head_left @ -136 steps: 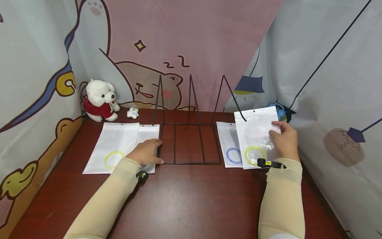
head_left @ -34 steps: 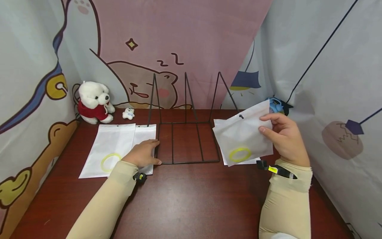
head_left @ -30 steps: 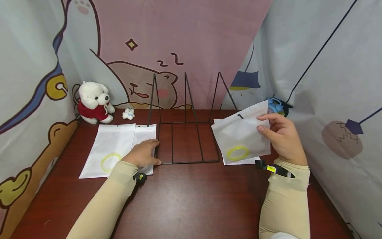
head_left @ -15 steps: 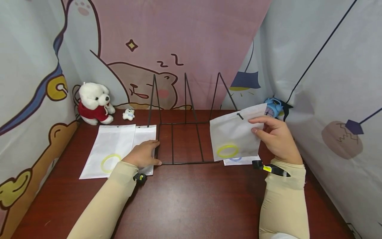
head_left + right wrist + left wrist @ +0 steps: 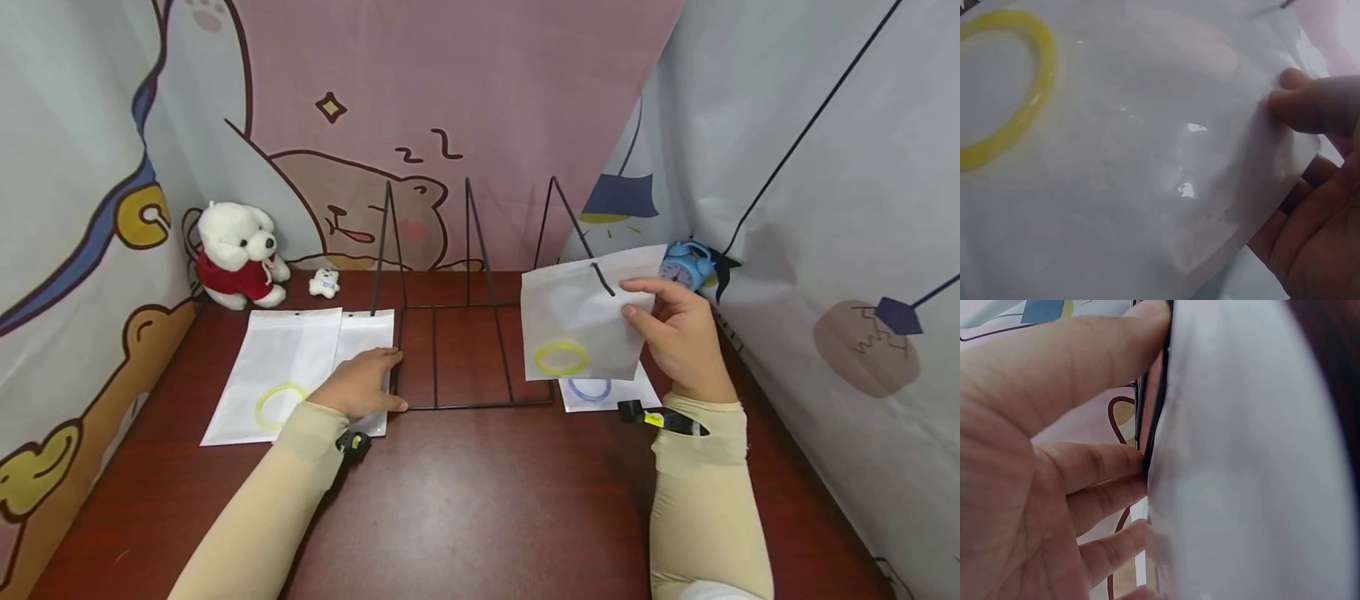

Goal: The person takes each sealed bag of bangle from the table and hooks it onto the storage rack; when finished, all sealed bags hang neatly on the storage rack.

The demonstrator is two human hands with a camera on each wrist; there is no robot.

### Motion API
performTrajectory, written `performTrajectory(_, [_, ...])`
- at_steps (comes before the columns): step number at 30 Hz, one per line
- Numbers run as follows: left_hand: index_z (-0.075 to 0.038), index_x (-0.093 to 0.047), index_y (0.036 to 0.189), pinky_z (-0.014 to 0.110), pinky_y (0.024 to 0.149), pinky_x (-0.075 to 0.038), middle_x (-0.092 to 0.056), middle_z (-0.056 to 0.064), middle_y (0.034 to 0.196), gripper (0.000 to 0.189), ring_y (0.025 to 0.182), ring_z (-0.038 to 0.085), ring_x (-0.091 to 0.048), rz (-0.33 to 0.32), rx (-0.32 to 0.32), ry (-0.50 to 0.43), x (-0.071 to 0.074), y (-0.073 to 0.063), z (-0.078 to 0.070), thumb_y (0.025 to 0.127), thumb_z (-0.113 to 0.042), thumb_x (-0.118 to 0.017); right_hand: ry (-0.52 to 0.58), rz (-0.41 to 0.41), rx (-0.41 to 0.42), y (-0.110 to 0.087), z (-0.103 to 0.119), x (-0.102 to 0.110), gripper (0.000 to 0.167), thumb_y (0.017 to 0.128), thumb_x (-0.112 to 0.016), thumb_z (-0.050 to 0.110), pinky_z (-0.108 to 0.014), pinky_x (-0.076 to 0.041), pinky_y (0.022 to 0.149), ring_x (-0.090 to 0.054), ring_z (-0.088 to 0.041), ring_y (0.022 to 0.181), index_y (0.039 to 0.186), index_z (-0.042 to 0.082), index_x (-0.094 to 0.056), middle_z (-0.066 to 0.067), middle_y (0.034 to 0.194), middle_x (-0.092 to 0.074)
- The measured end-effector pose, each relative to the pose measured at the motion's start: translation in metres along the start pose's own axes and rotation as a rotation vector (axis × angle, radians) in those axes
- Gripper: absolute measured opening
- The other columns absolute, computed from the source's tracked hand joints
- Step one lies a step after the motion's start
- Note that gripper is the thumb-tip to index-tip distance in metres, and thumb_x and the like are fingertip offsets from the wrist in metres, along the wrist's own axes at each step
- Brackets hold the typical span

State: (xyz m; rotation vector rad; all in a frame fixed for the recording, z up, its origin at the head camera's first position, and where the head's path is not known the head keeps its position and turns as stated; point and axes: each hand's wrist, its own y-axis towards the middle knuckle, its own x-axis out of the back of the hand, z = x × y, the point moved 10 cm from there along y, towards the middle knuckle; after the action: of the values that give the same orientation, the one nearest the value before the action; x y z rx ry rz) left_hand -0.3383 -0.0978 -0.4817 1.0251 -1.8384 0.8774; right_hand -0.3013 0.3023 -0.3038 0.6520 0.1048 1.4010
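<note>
A black wire rack (image 5: 435, 358) stands mid-table with peg-like prongs rising and sloping forward. My left hand (image 5: 360, 385) touches the left side of its base, thumb near the front corner; in the left wrist view the fairly straight fingers (image 5: 1100, 465) press against the dark wire. My right hand (image 5: 678, 337) pinches the right edge of a white zip bag (image 5: 577, 308) with a yellow ring (image 5: 561, 358) inside. The rack's right prong (image 5: 603, 280) pokes through the bag's top hole, its tip in front. In the right wrist view, thumb (image 5: 1310, 107) lies on the bag's face.
Below the held bag lies another white bag (image 5: 618, 392) with a blue ring. Two white bags (image 5: 288, 354) overlap at left, one with a yellow ring. A plush dog (image 5: 238, 258), a tiny white figurine (image 5: 324, 282) and a blue alarm clock (image 5: 686, 265) stand behind.
My right hand has lifted the yellow-ring bag off the right pile and slid it back and left along the prong; more of the prong tip now shows. The left hand stays at the rack.
</note>
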Motion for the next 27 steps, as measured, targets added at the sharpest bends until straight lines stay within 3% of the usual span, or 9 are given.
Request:
performTrajectory(3, [0.001, -0.043, 0.159, 0.064, 0.121, -0.034, -0.041, 0.021, 0.166, 0.093, 0.153, 0.044, -0.037, 0.001, 0.001, -0.003, 0.0, 0.0, 0.0, 0.087, -0.038, -0.085, 0.048, -0.036, -0.007, 0.002, -0.003, -0.004, 0.03, 0.095, -0.071, -0.005, -0.017, -0.052, 0.061, -0.052, -0.017, 0.073, 0.124, -0.003, -0.074, -0.002, 0.095, -0.06])
performTrajectory(7, [0.001, -0.042, 0.159, 0.064, 0.121, -0.034, -0.04, 0.02, 0.166, 0.092, 0.153, 0.043, -0.037, 0.0, 0.004, 0.003, 0.001, 0.001, 0.001, 0.087, -0.038, -0.085, 0.002, -0.103, -0.049, 0.002, -0.008, -0.006, 0.03, 0.097, -0.072, 0.001, -0.022, -0.04, 0.048, -0.039, -0.02, 0.061, 0.127, 0.007, -0.076, -0.005, 0.08, -0.044])
performTrajectory(15, [0.002, -0.042, 0.159, 0.065, 0.121, -0.034, -0.04, 0.02, 0.166, 0.092, 0.153, 0.043, -0.036, -0.002, -0.003, 0.009, 0.002, 0.004, 0.002, 0.087, -0.039, -0.084, -0.011, -0.126, -0.08, 0.003, -0.01, -0.009, 0.032, 0.099, -0.072, 0.006, -0.022, -0.044, 0.052, -0.04, -0.023, 0.066, 0.13, 0.014, -0.076, -0.006, 0.085, -0.051])
performTrajectory(18, [0.002, -0.042, 0.159, 0.064, 0.121, -0.034, -0.04, 0.02, 0.166, 0.092, 0.154, 0.043, -0.036, -0.005, -0.006, 0.01, 0.001, 0.004, 0.002, 0.087, -0.039, -0.084, 0.001, -0.084, -0.082, 0.004, -0.011, -0.011, 0.03, 0.098, -0.072, 0.004, -0.017, -0.049, 0.059, -0.047, -0.021, 0.073, 0.127, 0.01, -0.077, -0.001, 0.094, -0.06])
performTrajectory(23, [0.002, -0.043, 0.158, 0.063, 0.121, -0.034, -0.04, 0.02, 0.166, 0.092, 0.153, 0.043, -0.037, -0.002, -0.002, 0.007, 0.001, 0.004, 0.002, 0.087, -0.038, -0.085, -0.014, 0.068, -0.068, 0.005, -0.016, -0.019, 0.028, 0.098, -0.072, 0.0, -0.016, -0.058, 0.083, -0.062, -0.018, 0.101, 0.126, 0.003, -0.076, 0.005, 0.122, -0.072])
performTrajectory(27, [0.002, -0.043, 0.159, 0.063, 0.121, -0.034, -0.04, 0.02, 0.166, 0.092, 0.153, 0.043, -0.037, 0.006, 0.005, 0.007, -0.002, 0.003, 0.004, 0.087, -0.038, -0.085, -0.051, 0.202, -0.107, 0.002, -0.029, -0.027, 0.029, 0.099, -0.072, 0.004, -0.019, -0.058, 0.084, -0.064, -0.018, 0.105, 0.127, 0.004, -0.076, 0.004, 0.124, -0.071])
